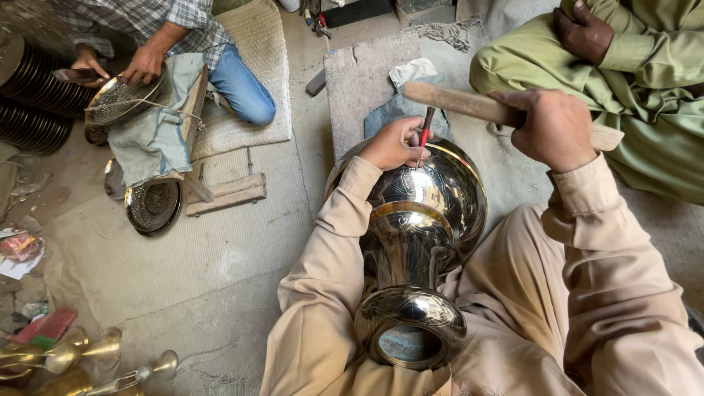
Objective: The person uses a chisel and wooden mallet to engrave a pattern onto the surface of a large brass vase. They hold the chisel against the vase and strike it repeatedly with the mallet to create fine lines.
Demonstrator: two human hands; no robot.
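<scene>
A large shiny brass vase (418, 220) lies across my lap, its open mouth (409, 343) toward me and its round body away. My left hand (392, 144) rests on the body and pinches a thin chisel with a red grip (424, 132), tip against the metal. My right hand (555, 128) is raised to the right, gripping a wooden mallet (458, 102) whose head points left above the chisel. Both sleeves are tan.
A person in a checked shirt and jeans (183, 44) works a round metal plate (121, 99) at the upper left, beside stacked dark discs (37, 95). Another person in green (631, 81) sits at the upper right. Brass goblets (73, 352) stand at the lower left. Wooden blocks (227, 194) lie on the floor.
</scene>
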